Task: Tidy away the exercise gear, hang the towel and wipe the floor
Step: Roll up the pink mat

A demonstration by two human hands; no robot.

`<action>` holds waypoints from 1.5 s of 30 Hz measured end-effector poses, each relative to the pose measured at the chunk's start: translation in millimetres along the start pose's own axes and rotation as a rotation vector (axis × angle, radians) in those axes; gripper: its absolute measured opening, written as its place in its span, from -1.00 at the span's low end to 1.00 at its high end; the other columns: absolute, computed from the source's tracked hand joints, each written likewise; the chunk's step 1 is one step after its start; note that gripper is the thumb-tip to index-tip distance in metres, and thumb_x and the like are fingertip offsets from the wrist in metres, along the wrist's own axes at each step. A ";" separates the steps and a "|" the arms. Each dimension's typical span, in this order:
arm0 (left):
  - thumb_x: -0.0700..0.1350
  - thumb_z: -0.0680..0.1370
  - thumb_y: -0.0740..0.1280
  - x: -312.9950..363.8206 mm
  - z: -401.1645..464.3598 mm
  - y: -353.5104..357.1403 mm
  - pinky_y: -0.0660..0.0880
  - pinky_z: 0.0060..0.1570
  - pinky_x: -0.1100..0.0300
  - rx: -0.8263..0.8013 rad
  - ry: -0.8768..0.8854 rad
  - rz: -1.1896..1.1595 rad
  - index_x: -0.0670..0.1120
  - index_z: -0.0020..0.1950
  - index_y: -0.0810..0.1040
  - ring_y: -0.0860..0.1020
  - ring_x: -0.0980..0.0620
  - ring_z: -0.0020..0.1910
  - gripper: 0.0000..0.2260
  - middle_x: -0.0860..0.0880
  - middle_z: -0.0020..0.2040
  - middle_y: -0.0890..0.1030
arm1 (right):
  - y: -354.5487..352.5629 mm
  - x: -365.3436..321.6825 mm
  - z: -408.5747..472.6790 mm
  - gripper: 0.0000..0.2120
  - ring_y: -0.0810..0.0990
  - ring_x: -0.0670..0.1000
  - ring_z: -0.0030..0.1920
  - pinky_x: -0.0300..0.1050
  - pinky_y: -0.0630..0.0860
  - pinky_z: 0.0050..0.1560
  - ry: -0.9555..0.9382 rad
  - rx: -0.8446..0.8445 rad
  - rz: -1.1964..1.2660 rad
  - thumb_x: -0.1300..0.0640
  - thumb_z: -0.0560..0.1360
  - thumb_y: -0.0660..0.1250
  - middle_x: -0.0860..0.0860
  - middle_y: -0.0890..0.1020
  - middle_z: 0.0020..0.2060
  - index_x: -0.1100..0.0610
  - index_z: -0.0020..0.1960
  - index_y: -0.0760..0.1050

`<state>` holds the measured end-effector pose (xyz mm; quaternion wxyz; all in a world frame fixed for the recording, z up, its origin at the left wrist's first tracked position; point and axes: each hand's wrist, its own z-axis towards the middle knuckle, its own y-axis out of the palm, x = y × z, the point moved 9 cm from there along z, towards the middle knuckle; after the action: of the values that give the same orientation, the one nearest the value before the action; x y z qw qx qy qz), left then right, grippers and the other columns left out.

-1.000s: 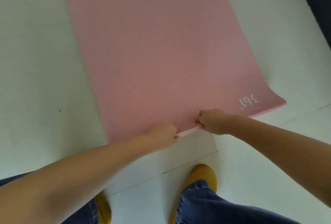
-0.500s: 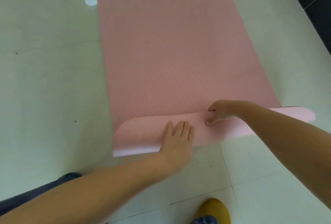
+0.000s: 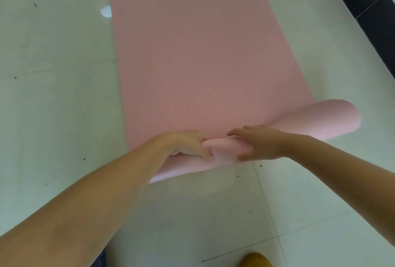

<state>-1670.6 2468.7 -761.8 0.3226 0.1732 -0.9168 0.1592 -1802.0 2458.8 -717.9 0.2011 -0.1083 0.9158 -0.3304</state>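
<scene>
Pale floor tiles [image 3: 53,117] lay under a pink mat [image 3: 203,63].
Flat edge half a second before; now left hand [image 3: 188,145] and right hand [image 3: 256,145] clamped a started roll at 6 o'clock.

Soft, even daylight was recorded.
A round glare spot [image 3: 106,11] was seen on the glossy pale tiled floor [image 3: 53,95]; edges were slightly blurred.

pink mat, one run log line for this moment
step: rolling pink mat | left hand: grips roll | right hand: grips roll | mat: mostly flat on floor
</scene>
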 end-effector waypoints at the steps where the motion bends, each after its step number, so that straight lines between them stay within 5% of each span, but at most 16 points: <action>1: -0.11 0.45 0.43 -4.8 0.5 1.4 0.57 0.06 -0.02 -0.069 -0.053 -0.097 -0.01 0.10 0.56 0.61 -0.10 0.05 -0.76 -0.09 0.07 0.63 | 3.1 -0.5 3.0 -0.42 0.48 0.05 0.15 -0.03 0.36 0.18 -0.010 -0.023 -0.074 -0.22 0.48 0.26 -0.04 0.47 0.21 -0.10 0.43 0.20; 3: -0.07 0.45 0.44 -9.7 1.2 2.3 0.55 0.10 -0.09 -0.145 -0.143 -0.164 -0.05 0.20 0.53 0.60 -0.12 0.09 -0.67 -0.12 0.13 0.62 | 6.0 1.4 13.7 -0.54 0.49 0.06 0.08 -0.04 0.38 0.08 -0.004 -0.070 -0.038 -0.17 0.51 0.25 -0.02 0.52 0.16 -0.05 0.35 0.30; 6: 0.10 0.47 0.39 -5.9 4.7 -17.2 0.50 0.13 0.00 -0.016 -0.142 0.138 -0.06 0.29 0.43 0.54 -0.08 0.13 -0.54 -0.07 0.20 0.53 | -0.2 10.6 39.6 -0.72 0.50 0.07 0.04 -0.07 0.38 0.02 0.019 -0.108 0.075 -0.04 0.54 0.25 0.03 0.57 0.10 0.09 0.17 0.47; 11: 0.14 0.49 0.31 35.0 -22.8 -34.7 0.25 0.24 -0.08 0.699 0.050 0.918 -0.11 0.38 0.24 0.40 -0.14 0.25 -0.43 -0.15 0.28 0.41 | -7.7 27.1 80.7 -0.81 0.49 0.04 0.03 -0.06 0.39 0.05 0.051 -0.120 0.145 -0.08 0.50 0.33 -0.03 0.53 0.00 0.00 0.00 0.42; 12: 0.15 0.48 0.31 39.7 -25.5 -21.9 0.17 0.29 -0.16 0.741 0.078 0.981 -0.12 0.44 0.17 0.36 -0.16 0.31 -0.35 -0.20 0.34 0.37 | -10.8 31.1 86.7 -0.77 0.49 0.04 0.01 -0.07 0.38 0.02 0.066 -0.094 0.139 -0.10 0.48 0.33 -0.02 0.53 0.01 0.00 0.01 0.41; 15: 0.14 0.53 0.24 7.3 -8.1 20.8 -0.19 0.35 -0.37 0.442 -0.093 0.925 -0.11 0.53 -0.24 -0.16 -0.24 0.51 -0.18 -0.24 0.53 -0.19 | -19.5 39.7 94.4 -0.63 0.47 0.05 -0.02 -0.06 0.38 -0.01 0.133 0.001 0.091 -0.17 0.45 0.34 0.00 0.54 0.04 0.02 0.11 0.37; 17: 0.08 0.54 0.25 -1.7 -1.3 21.3 -0.24 0.29 -0.42 0.438 -0.139 0.946 -0.10 0.52 -0.32 -0.27 -0.27 0.49 -0.16 -0.24 0.51 -0.30 | -25.3 40.5 90.8 -0.54 0.44 0.06 0.03 -0.02 0.35 0.10 0.159 0.086 -0.024 -0.22 0.44 0.32 0.02 0.51 0.10 0.01 0.21 0.34; 21: -0.15 0.57 0.18 0.8 13.0 -16.6 0.01 0.31 -0.39 0.494 -0.109 0.944 -0.12 0.53 -0.23 -0.02 -0.28 0.49 -0.30 -0.26 0.53 -0.07 | -57.2 26.4 66.1 -0.63 0.43 0.09 0.18 -0.01 0.30 0.19 0.026 0.529 -0.136 -0.13 0.53 0.19 0.01 0.48 0.16 0.08 0.23 0.38; 23: -0.07 0.52 0.28 8.1 15.8 -40.5 0.22 0.26 -0.25 0.469 -0.051 0.907 -0.09 0.53 -0.08 0.20 -0.21 0.42 -0.29 -0.22 0.46 0.16 | -59.3 13.8 52.1 -0.59 0.48 0.10 0.14 -0.01 0.32 0.20 -0.108 0.640 -0.175 -0.15 0.53 0.08 0.01 0.52 0.12 0.10 0.19 0.44; 26: -0.04 0.46 0.35 12.1 16.8 -73.6 0.40 0.20 -0.04 0.336 0.037 0.651 0.00 0.49 0.11 0.39 -0.14 0.29 -0.33 -0.10 0.36 0.36 | -44.1 12.6 43.8 -0.35 0.45 0.11 0.30 0.15 0.26 0.38 -0.150 0.583 -0.265 -0.26 0.44 0.06 0.05 0.48 0.29 0.13 0.35 0.38; 29: -0.08 0.43 0.37 15.4 17.8 -93.9 0.39 0.24 0.00 0.183 0.040 0.457 0.04 0.46 0.20 0.42 -0.07 0.26 -0.36 -0.03 0.34 0.42 | -37.4 21.4 51.4 -0.22 0.32 0.14 0.42 0.30 0.18 0.39 -0.102 0.501 -0.371 -0.24 0.38 0.27 0.07 0.36 0.42 0.10 0.48 0.21; 33: 0.10 0.42 0.37 20.0 9.2 -96.1 0.34 0.22 -0.12 0.432 -0.056 0.768 0.02 0.51 0.01 0.34 -0.14 0.30 -0.22 -0.13 0.34 0.32 | -59.6 20.3 69.8 -0.37 0.41 0.11 0.30 0.09 0.27 0.30 -0.037 0.425 -0.350 -0.09 0.46 0.29 0.00 0.42 0.33 -0.02 0.47 0.17; 36: 0.12 0.43 0.38 12.9 2.6 -83.5 0.32 0.16 -0.14 0.467 -0.166 0.843 0.02 0.53 -0.13 0.34 -0.18 0.28 -0.14 -0.18 0.32 0.31 | -77.8 14.7 75.6 -0.62 0.55 0.08 0.00 -0.07 0.40 -0.04 -0.051 0.426 -0.310 -0.02 0.50 0.25 -0.01 0.57 0.04 -0.05 0.30 0.34; 41: -0.13 0.52 0.26 32.6 -3.3 -91.5 0.37 -0.14 0.12 0.414 0.002 0.838 -0.07 0.35 0.26 0.52 -0.14 0.08 -0.59 -0.18 0.14 0.51 | -78.2 8.8 68.0 -0.73 0.58 0.06 -0.10 -0.12 0.38 -0.18 -0.065 0.406 -0.273 0.00 0.51 0.24 -0.02 0.65 -0.06 -0.06 0.21 0.46; 45: -0.12 0.51 0.26 42.4 -21.8 -92.9 0.31 -0.15 0.19 0.266 0.059 0.918 -0.01 0.33 0.35 0.53 -0.13 0.06 -0.62 -0.12 0.14 0.55 | -77.9 -5.7 54.9 -0.76 0.50 0.02 -0.19 -0.14 0.37 -0.19 -0.092 0.318 -0.197 -0.04 0.50 0.27 -0.05 0.65 -0.10 -0.09 0.16 0.50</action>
<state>-1650.9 2385.7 -701.5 0.2198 -0.2145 -0.8608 0.4059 -1767.7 2370.8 -704.2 0.2241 -0.1791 0.8269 -0.4836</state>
